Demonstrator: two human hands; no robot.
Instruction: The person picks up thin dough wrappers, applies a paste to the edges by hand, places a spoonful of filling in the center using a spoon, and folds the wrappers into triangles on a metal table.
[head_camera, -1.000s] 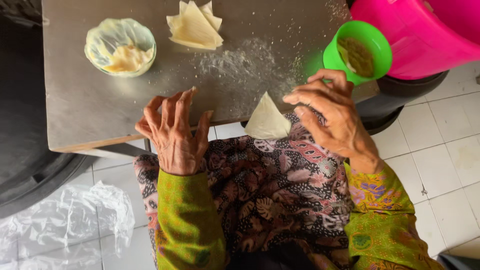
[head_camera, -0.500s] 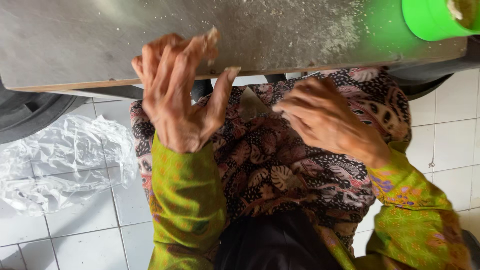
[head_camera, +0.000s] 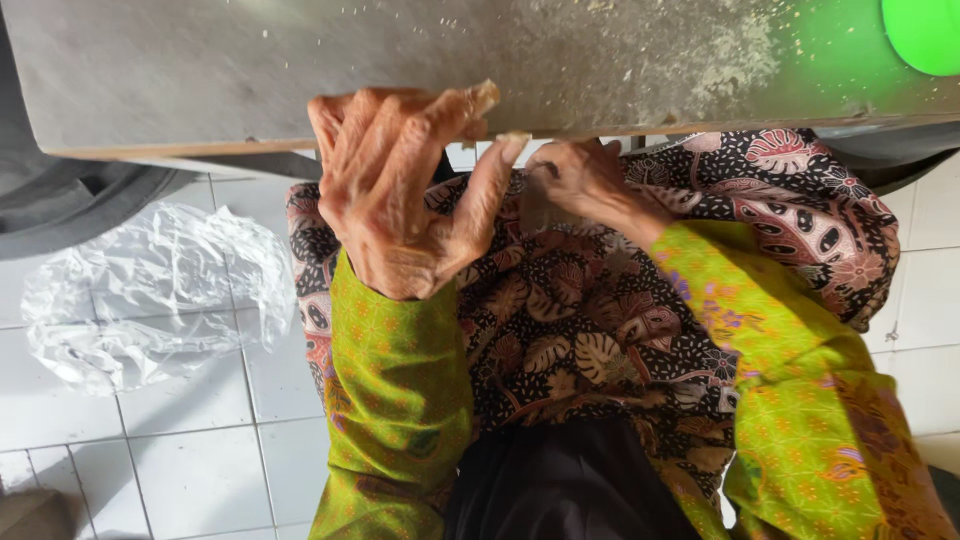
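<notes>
Tabletop (head_camera: 200, 70), grey & floury, now fills the upper frame; view has dropped since 1 s ago, so bowl & pastry stack are out of shot. Lap cloth (head_camera: 600, 320), dark batik, sits below the edge. Left hand (head_camera: 400, 190) has lifted off the table, fingers spread wide, holding nothing. Right hand (head_camera: 585, 180) has pulled back to the lap, fingers pinched on the folded pastry triangle (head_camera: 545, 210), half hidden. Folding prob. carries on over the lap, not on the table.

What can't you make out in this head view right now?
- Pastry piece: mostly hidden under the right hand, below the table edge; its shape is unclear.
- Green cup: cut off by the top-right corner; contents unseen.
- Left hand: fingertips look floury; whether they hold anything is unclear.
</notes>
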